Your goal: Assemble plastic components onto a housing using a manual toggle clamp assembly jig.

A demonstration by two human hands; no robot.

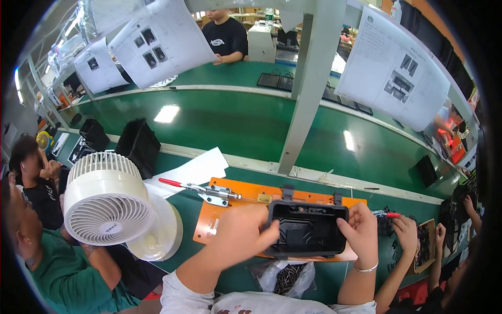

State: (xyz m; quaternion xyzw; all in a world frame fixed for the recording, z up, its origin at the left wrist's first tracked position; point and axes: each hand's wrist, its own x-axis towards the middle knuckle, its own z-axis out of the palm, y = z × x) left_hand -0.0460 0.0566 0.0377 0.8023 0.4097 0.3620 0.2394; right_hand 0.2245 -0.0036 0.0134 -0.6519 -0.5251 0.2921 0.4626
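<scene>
A black rectangular plastic case (308, 230), its hollow inside facing up toward me, is held between my hands. My left hand (241, 234) grips its left end, thumb and fingers closed at the rim. On the opposite end, my right hand (361, 233) is closed with the thumb over the edge. Two black latch-like tabs stick up from the case's far side. Beneath and behind it lies an orange fixture plate (209, 222), partly hidden by the case and my hands. A metal toggle clamp (217, 193) with a red handle is mounted at the plate's left.
Left of the plate stands a white fan (110, 204); white paper sheets (196, 170) lie behind it. A clear bag of small dark parts (287, 277) sits close to me. Black bins (137, 146) stand farther left. A post (306, 94) rises ahead. Co-workers sit on both sides.
</scene>
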